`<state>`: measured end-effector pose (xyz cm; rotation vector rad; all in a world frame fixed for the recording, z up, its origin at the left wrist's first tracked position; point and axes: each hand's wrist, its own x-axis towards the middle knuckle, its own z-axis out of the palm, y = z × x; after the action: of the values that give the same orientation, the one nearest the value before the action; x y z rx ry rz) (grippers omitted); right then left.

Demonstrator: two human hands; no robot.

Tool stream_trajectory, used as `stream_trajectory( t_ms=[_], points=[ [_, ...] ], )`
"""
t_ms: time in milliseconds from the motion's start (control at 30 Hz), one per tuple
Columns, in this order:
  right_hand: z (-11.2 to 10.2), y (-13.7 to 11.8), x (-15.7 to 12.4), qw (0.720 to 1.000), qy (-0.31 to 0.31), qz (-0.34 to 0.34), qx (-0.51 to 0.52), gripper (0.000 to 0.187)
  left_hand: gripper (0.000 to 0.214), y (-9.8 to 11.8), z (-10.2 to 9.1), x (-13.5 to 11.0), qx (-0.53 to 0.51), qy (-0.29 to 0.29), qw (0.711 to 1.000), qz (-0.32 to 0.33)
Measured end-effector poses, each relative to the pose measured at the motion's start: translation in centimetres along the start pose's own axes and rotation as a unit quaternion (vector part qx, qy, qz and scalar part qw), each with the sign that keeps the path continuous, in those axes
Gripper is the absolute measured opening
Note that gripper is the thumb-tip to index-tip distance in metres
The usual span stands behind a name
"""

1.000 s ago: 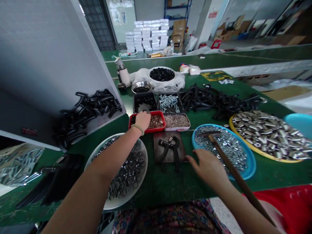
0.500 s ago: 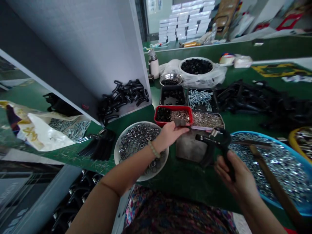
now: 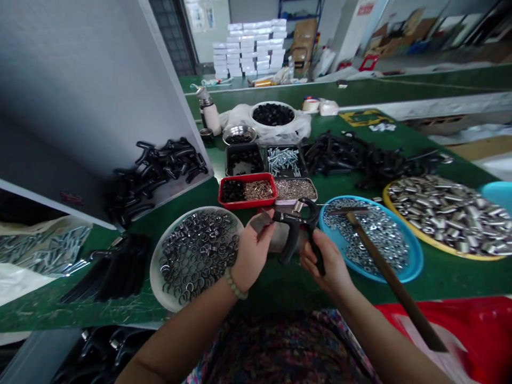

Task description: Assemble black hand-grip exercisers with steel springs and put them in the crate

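My right hand (image 3: 326,261) is closed round one black handle of a hand gripper (image 3: 299,226), a black two-handled spring tool held just above the green table. My left hand (image 3: 253,246) is closed in a pinch beside the other end of the tool, with a small grey piece at its fingertips that I cannot make out. Under the tool lies a dark metal block (image 3: 276,234). Right behind it is a red tray (image 3: 247,202) with black and coppery small parts.
A white bowl of metal rings (image 3: 195,255) sits at the left, a blue dish of washers (image 3: 412,256) with a hammer (image 3: 384,266) across it at the right, then a yellow dish of metal sleeves (image 3: 440,208). Black handles (image 3: 356,157) pile behind. A white partition (image 3: 92,96) stands left.
My left hand has come back from the red tray to the tool with a small piece. My right hand has lifted the hand gripper off the block.
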<state>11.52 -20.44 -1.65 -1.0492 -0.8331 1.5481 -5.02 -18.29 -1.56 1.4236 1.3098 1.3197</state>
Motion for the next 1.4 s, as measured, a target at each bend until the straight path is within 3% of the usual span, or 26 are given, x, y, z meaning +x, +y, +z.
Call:
stream_trajectory(
  t_ms=[67, 100, 133, 200, 267, 333, 367, 433, 467, 533, 600, 667, 767, 800, 867, 933, 1067, 1167, 1267, 1400],
  points=[
    [-0.2, -1.3, -0.1, 0.992, 0.012, -0.009, -0.124, 0.03, 0.035, -0.7, 0.0, -0.8, 0.051, -0.04, 0.998, 0.006],
    [-0.3, -2.2, -0.2, 0.975, 0.014, -0.024, -0.222, 0.031, 0.037, -1.1, -0.2, -1.2, 0.064, -0.066, 0.996, -0.004],
    [-0.6, -3.0, -0.5, 0.943, 0.022, -0.05, -0.329, 0.033, 0.039, -1.4, -0.5, -1.5, 0.07, -0.089, 0.993, -0.018],
    [-1.4, -4.3, -1.1, 0.845, 0.057, -0.122, -0.517, 0.043, 0.041, -1.7, -1.2, -2.2, 0.068, -0.113, 0.99, -0.049],
    [-2.3, -4.4, -1.6, 0.759, 0.086, -0.149, -0.628, 0.051, 0.039, -1.6, -1.9, -3.2, 0.06, -0.135, 0.986, -0.083],
    [-2.8, -3.6, -1.4, 0.723, 0.052, -0.104, -0.68, 0.05, 0.035, -1.1, -1.9, -4.4, 0.048, -0.188, 0.973, -0.125],
    [-2.6, -3.0, -1.2, 0.727, 0.016, -0.082, -0.681, 0.047, 0.034, -0.8, -1.8, -5.0, 0.035, -0.217, 0.965, -0.145],
    [-0.8, -1.8, -0.7, 0.771, -0.059, -0.073, -0.63, 0.043, 0.035, -0.3, -1.6, -5.9, -0.001, -0.235, 0.958, -0.165],
    [0.8, -1.4, -0.6, 0.804, -0.095, -0.077, -0.583, 0.043, 0.037, 0.0, -1.9, -6.1, -0.02, -0.206, 0.965, -0.161],
    [5.0, -0.8, -0.7, 0.856, -0.173, -0.08, -0.481, 0.048, 0.038, 0.7, -4.4, -6.2, -0.025, -0.087, 0.987, -0.135],
    [9.7, -0.2, -0.7, 0.87, -0.285, -0.077, -0.394, 0.055, 0.036, 1.9, -9.7, -6.3, 0.036, 0.047, 0.992, -0.109],
    [14.0, 0.7, -0.3, 0.86, -0.379, -0.069, -0.334, 0.06, 0.036, 3.5, -17.2, -6.7, 0.148, 0.103, 0.975, -0.128],
    [18.9, 3.1, 1.1, 0.867, -0.413, -0.024, -0.278, 0.058, 0.035, 5.1, -28.5, -7.7, 0.305, 0.097, 0.922, -0.216],
    [20.3, 4.0, 1.5, 0.873, -0.412, -0.001, -0.263, 0.055, 0.034, 5.1, -31.4, -7.9, 0.38, 0.095, 0.89, -0.232],
    [22.9, 5.9, 1.9, 0.878, -0.412, 0.056, -0.238, 0.049, 0.033, 4.2, -35.4, -7.9, 0.5, 0.055, 0.829, -0.243],
    [25.6, 7.5, 1.7, 0.878, -0.407, 0.116, -0.225, 0.047, 0.029, 2.6, -37.3, -7.4, 0.547, 0.01, 0.802, -0.239],
    [30.5, 9.6, 1.0, 0.886, -0.374, 0.193, -0.194, 0.047, 0.028, 0.9, -39.0, -6.4, 0.457, -0.042, 0.851, -0.256],
    [33.5, 11.0, 1.2, 0.885, -0.328, 0.285, -0.168, 0.047, 0.049, 0.8, -40.6, -6.1, 0.316, -0.035, 0.877, -0.361],
    [35.6, 12.6, 1.7, 0.871, -0.28, 0.365, -0.173, 0.057, 0.061, -0.2, -41.5, -6.0, 0.112, -0.012, 0.867, -0.485],
    [37.0, 14.1, 2.0, 0.861, -0.285, 0.366, -0.21, 0.059, 0.05, -2.2, -40.1, -6.1, -0.092, 0.014, 0.875, -0.474]
  ],
)
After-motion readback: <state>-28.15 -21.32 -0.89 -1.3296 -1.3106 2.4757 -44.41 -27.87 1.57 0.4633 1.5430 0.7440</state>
